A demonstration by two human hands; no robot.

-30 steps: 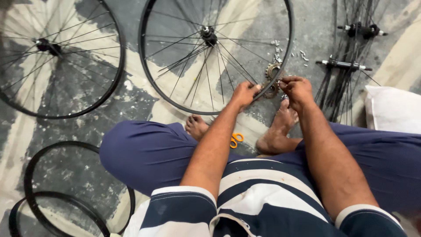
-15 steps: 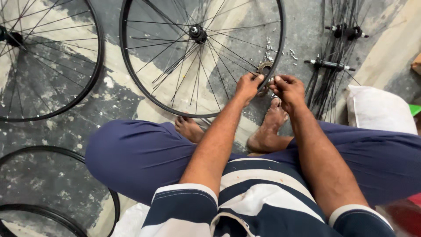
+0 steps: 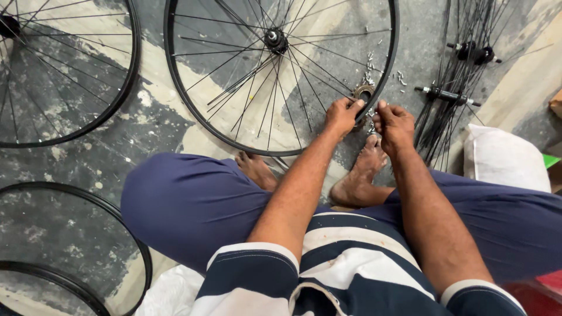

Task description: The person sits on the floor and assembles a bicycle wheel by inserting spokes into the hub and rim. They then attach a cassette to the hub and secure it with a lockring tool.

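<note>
A black spoked bicycle wheel point(image 3: 193, 111) lies flat on the floor in front of me, its hub point(image 3: 275, 40) near the top. My left hand point(image 3: 342, 114) grips the wheel's near-right rim, fingers curled over it. My right hand point(image 3: 395, 123) is closed just beside it, pinching something small at the rim; what it pinches is too small to tell. A round metal sprocket-like part point(image 3: 364, 92) sits on the floor just beyond my left fingers, with several small silvery nipples point(image 3: 370, 69) scattered around it. My bare feet point(image 3: 360, 175) rest under the rim.
Another spoked wheel point(image 3: 70, 126) lies at the left. Bare black rims point(image 3: 117, 234) lie at the lower left. A bundle of spokes with hubs point(image 3: 462, 58) stands at the right, next to a white sack point(image 3: 503, 161). The concrete floor is patchy.
The view has shifted so the wheel sits further left. My hands stay at the same spot on the rim, with the right hand now slightly apart from the left.
</note>
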